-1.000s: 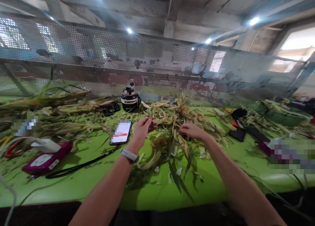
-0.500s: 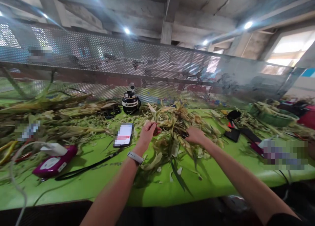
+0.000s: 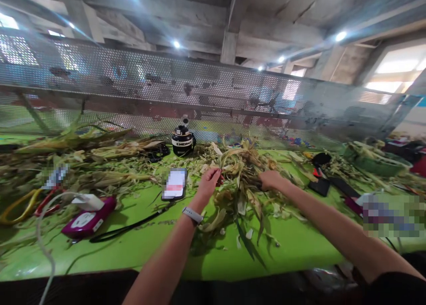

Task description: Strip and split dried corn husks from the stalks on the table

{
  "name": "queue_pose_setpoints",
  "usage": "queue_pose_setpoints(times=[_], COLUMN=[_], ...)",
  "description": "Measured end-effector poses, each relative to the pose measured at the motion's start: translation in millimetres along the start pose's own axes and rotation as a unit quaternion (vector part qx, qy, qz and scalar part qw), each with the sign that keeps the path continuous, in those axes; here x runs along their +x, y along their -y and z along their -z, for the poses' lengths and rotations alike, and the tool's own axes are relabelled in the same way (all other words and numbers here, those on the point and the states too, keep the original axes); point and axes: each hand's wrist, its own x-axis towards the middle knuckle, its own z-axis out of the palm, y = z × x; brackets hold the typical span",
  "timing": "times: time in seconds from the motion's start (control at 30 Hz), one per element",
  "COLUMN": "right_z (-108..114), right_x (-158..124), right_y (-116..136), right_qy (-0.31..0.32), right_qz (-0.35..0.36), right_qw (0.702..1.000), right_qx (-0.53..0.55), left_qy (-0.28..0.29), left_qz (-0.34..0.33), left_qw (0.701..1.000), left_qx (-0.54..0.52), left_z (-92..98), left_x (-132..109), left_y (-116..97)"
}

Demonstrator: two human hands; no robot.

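A loose heap of dried corn husks (image 3: 244, 161), pale yellow to brown with some green blades, lies on the table in front of me. My left hand (image 3: 210, 181), a watch strap on its wrist, is closed in a pinch at the heap's left side. A thin husk strip seems to run from its fingertips, though the grip is partly hidden. On the right side of the heap, my right hand (image 3: 271, 181) is closed around a dark, brownish bunch of husks (image 3: 253, 181). Its fingertips are mostly hidden.
A phone (image 3: 175, 184) lies left of my left hand, with a black strap near it. Behind stands a black bottle (image 3: 182, 141). Further left are a purple power strip (image 3: 88, 218), scissors (image 3: 21, 209) and more husks. A green basket (image 3: 376, 161) stands right; metal mesh (image 3: 213, 87) rises behind.
The view has turned slightly left, so everything sits a little further right in the picture. Both hands stay closed at the husk heap, with little movement.
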Motion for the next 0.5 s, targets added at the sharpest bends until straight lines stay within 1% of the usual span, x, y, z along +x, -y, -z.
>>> queue_pose_setpoints(times=[0.13, 0.23, 0.3, 0.4, 0.47, 0.5], right_z=[9.2, 12.5, 15.0, 18.3, 17.9, 16.3], right_x=[-3.7, -11.2, -20.5, -39.8, -51.7, -55.9], right_y=[-17.3, -34.0, -48.5, -69.8, -76.3, -75.5], right_qy=[0.07, 0.118, 0.139, 0.148, 0.14, 0.116], right_qz=[-0.004, 0.009, 0.024, 0.045, 0.069, 0.092], right_qw=[0.998, 0.992, 0.987, 0.976, 0.966, 0.946], right_qx=[0.001, 0.042, 0.083, 0.154, 0.207, 0.289], left_qy=[0.004, -0.004, -0.008, -0.014, -0.022, -0.024], left_qz=[0.01, 0.015, 0.016, 0.016, 0.018, 0.015], left_qw=[1.0, 1.0, 1.0, 0.999, 0.999, 0.999], left_qx=[0.005, 0.009, 0.014, 0.024, 0.028, 0.031], left_z=[-0.3, -0.1, 0.2, 0.7, 0.8, 0.6], left_x=[-0.5, -0.6, -1.3, -2.8, -3.0, -2.8], left_y=[1.1, 1.8, 1.1, -1.2, -2.4, -2.8])
